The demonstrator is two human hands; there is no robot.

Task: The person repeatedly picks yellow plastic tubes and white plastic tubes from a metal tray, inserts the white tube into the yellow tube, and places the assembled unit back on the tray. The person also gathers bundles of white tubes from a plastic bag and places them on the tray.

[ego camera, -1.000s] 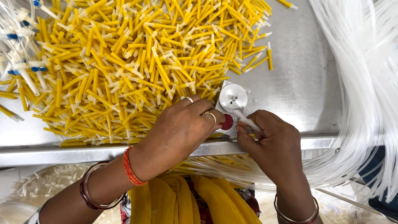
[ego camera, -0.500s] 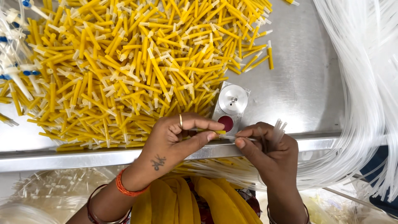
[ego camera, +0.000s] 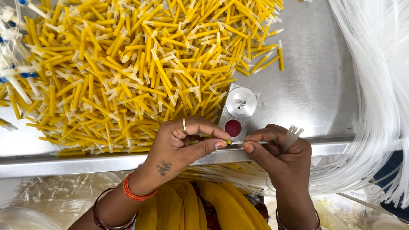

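Both hands meet at the steel counter (ego camera: 315, 85) edge: left hand (ego camera: 183, 145) pinching a thin yellow plastic tube (ego camera: 213, 137), right hand (ego camera: 281, 155) pinching clear thin tubing (ego camera: 292, 135) to its tip.

A yellow piece (ego camera: 213, 137), thin and stick-shaped like those in the heap, lies level just below the middle of the frame, pinched in the left hand (ego camera: 183, 142) between thumb and forefinger. Only its tip shows past the fingers, pointing right. Meeting that tip is the end of a clear thin tube (ego camera: 255, 142), also level, pinched by the right hand (ego camera: 279, 155), which also clutches a small bunch of clear tube ends (ego camera: 292, 134) sticking up to the upper right.
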